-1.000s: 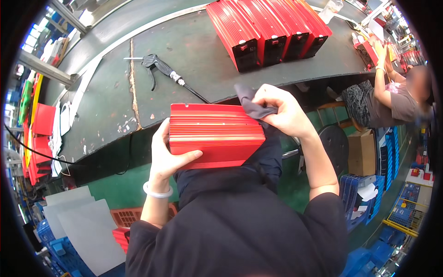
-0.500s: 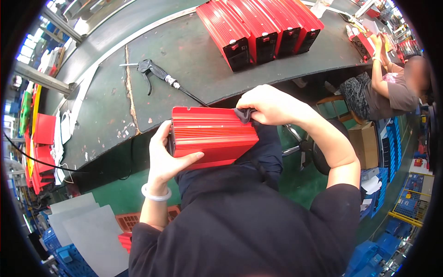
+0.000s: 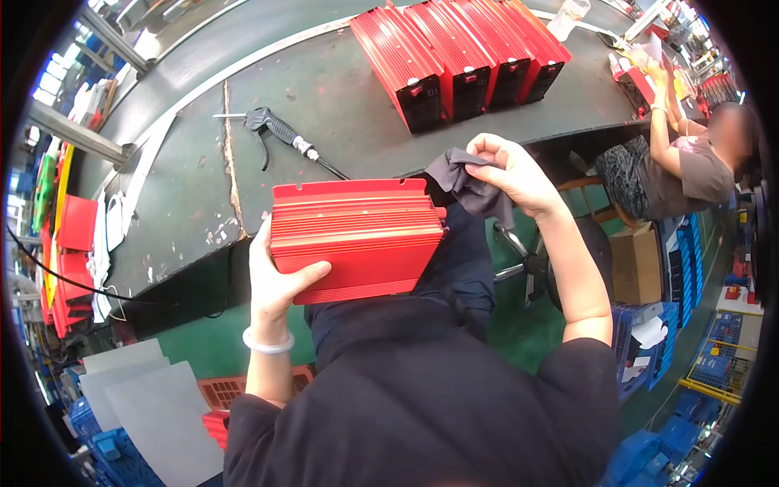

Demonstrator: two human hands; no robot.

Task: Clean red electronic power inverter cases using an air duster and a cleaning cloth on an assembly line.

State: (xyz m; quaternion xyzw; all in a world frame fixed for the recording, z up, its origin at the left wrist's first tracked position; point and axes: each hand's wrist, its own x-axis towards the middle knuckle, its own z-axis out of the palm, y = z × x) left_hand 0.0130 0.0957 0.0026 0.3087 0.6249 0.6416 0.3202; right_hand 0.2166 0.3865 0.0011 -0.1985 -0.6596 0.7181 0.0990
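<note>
A red finned metal housing (image 3: 357, 235), box-shaped, is held over my lap by my left hand (image 3: 276, 276). Its left end is in the grip, with the thumb lying across the near face and the other fingers mostly hidden behind. To the right of the housing and apart from it, my right hand (image 3: 515, 174) pinches a dark grey cloth (image 3: 471, 187), which hangs loosely from the fingers. On the bench beyond lies a black air blow gun (image 3: 276, 130) with a thin metal nozzle and a hose running toward the bench edge.
Several similar red housings (image 3: 462, 69) stand in a row on the dark green bench (image 3: 324, 89). At the right a co-worker (image 3: 673, 154) sits handling red parts. A cardboard box (image 3: 635, 264) and a stool (image 3: 576, 252) are on that side; grey sheets (image 3: 162, 418) lie at lower left.
My right hand has drawn the cloth off the housing's right end and lifted it away to the right. The housing has shifted slightly left and turned in my left hand.
</note>
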